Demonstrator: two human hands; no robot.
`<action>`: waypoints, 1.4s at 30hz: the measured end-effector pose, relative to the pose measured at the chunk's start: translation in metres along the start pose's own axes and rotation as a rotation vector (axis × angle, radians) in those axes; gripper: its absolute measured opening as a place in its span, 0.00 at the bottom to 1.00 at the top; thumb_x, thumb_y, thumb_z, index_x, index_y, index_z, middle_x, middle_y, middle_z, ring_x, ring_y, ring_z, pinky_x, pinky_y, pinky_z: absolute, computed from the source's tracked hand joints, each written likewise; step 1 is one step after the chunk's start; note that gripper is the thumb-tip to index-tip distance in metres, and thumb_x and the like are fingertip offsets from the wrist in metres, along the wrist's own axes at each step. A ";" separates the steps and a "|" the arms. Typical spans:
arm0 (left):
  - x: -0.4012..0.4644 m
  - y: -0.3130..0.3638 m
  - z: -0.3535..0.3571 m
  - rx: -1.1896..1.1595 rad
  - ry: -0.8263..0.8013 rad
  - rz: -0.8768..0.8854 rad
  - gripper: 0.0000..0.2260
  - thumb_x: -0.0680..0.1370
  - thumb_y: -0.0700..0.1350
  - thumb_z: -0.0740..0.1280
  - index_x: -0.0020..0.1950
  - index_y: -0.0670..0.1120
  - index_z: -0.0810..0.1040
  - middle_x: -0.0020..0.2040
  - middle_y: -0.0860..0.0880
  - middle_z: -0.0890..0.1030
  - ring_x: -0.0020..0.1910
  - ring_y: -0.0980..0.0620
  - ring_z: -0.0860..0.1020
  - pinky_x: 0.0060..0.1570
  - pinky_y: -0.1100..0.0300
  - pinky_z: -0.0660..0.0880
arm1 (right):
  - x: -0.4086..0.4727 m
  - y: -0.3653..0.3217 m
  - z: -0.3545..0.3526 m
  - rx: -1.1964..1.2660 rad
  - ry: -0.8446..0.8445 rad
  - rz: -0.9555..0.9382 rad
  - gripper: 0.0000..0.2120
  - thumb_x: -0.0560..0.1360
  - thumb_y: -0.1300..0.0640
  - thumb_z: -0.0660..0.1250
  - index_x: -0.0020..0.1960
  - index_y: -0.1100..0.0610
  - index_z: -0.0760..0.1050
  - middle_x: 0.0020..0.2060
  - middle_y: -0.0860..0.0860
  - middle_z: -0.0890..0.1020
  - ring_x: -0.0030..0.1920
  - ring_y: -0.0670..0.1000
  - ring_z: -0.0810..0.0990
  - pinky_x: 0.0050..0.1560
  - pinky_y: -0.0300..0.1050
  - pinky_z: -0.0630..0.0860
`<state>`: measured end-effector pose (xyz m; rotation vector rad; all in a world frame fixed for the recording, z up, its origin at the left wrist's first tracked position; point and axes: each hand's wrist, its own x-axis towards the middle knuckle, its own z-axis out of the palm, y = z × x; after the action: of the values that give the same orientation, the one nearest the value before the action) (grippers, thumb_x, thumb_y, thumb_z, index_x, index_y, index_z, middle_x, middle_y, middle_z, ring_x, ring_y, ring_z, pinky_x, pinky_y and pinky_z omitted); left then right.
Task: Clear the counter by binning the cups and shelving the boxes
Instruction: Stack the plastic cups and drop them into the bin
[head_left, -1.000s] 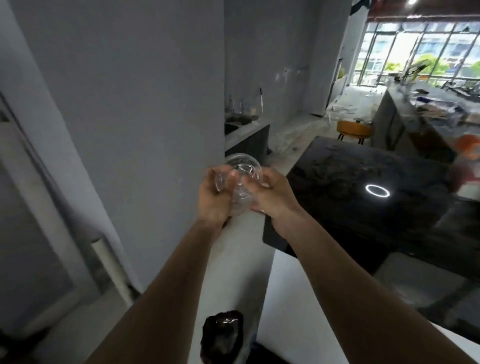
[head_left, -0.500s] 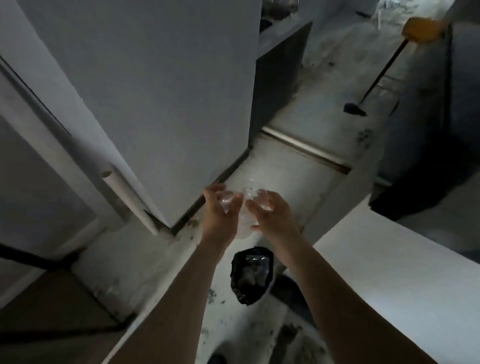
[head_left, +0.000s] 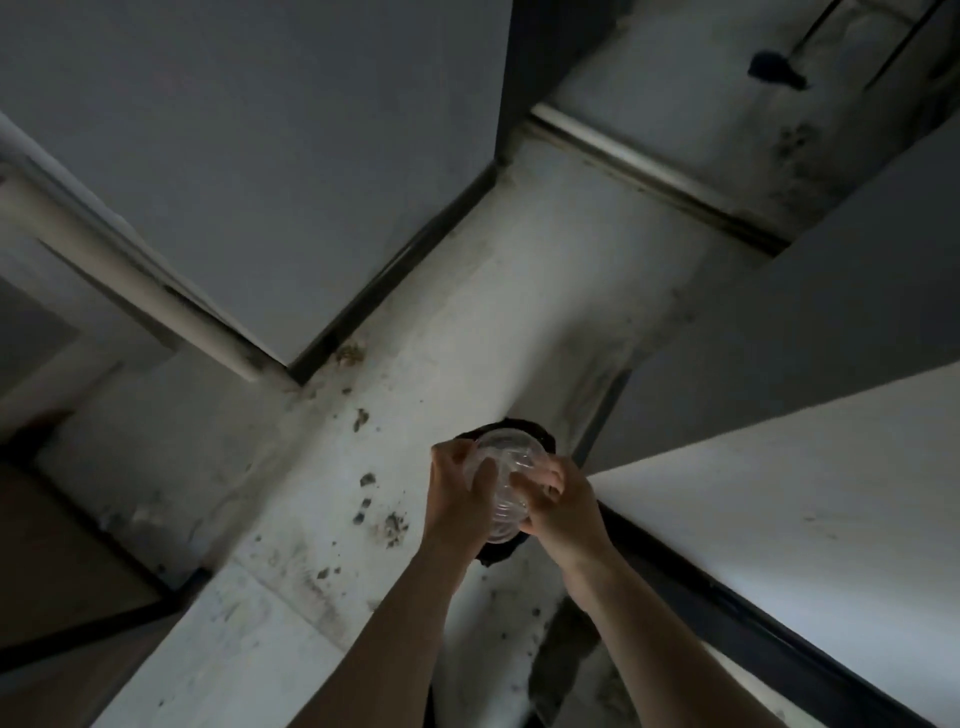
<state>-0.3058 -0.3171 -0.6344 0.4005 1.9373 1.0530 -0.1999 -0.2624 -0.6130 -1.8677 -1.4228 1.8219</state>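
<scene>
A clear plastic cup (head_left: 506, 467) is gripped between both hands, its round mouth tilted away from me. My left hand (head_left: 457, 488) holds its left side and my right hand (head_left: 558, 501) its right side. Directly beneath the cup stands a black-bagged bin (head_left: 524, 434) on the floor; only its far rim and a bit of its near side (head_left: 496, 555) show past the hands. The bin's inside is hidden. No boxes are in sight.
The dirty pale floor (head_left: 467, 322) runs ahead between a grey wall (head_left: 260, 156) on the left and a white counter top (head_left: 779, 509) on the right. A white pipe (head_left: 130, 275) runs down the wall corner. A dark mop head (head_left: 774, 65) lies far ahead.
My view has tipped further down toward the floor. Both hands have carried the cup lower and closer, so it now sits right over the bin, which showed below the hands before.
</scene>
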 end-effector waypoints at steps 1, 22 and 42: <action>0.009 -0.017 0.007 0.021 -0.010 -0.011 0.13 0.81 0.43 0.65 0.64 0.45 0.68 0.61 0.44 0.75 0.60 0.45 0.76 0.61 0.46 0.76 | 0.013 0.016 0.004 -0.002 0.012 0.014 0.12 0.80 0.57 0.72 0.60 0.49 0.75 0.55 0.45 0.83 0.59 0.48 0.83 0.68 0.61 0.79; 0.016 -0.018 -0.043 0.548 -0.156 0.040 0.31 0.81 0.63 0.56 0.82 0.53 0.55 0.82 0.48 0.60 0.80 0.48 0.58 0.77 0.46 0.60 | -0.008 0.017 -0.024 -0.757 -0.004 -0.119 0.34 0.81 0.46 0.66 0.83 0.49 0.57 0.79 0.51 0.67 0.78 0.55 0.66 0.76 0.53 0.68; -0.194 0.325 -0.184 1.253 -0.117 0.624 0.42 0.72 0.74 0.58 0.81 0.55 0.54 0.82 0.50 0.60 0.79 0.45 0.60 0.77 0.47 0.56 | -0.288 -0.264 -0.096 -1.151 0.140 -0.532 0.36 0.83 0.43 0.63 0.85 0.52 0.52 0.83 0.56 0.58 0.81 0.61 0.61 0.77 0.61 0.67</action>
<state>-0.3836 -0.3404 -0.2216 1.7705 2.1950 -0.0266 -0.1906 -0.2783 -0.2114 -1.5629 -2.8644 0.5733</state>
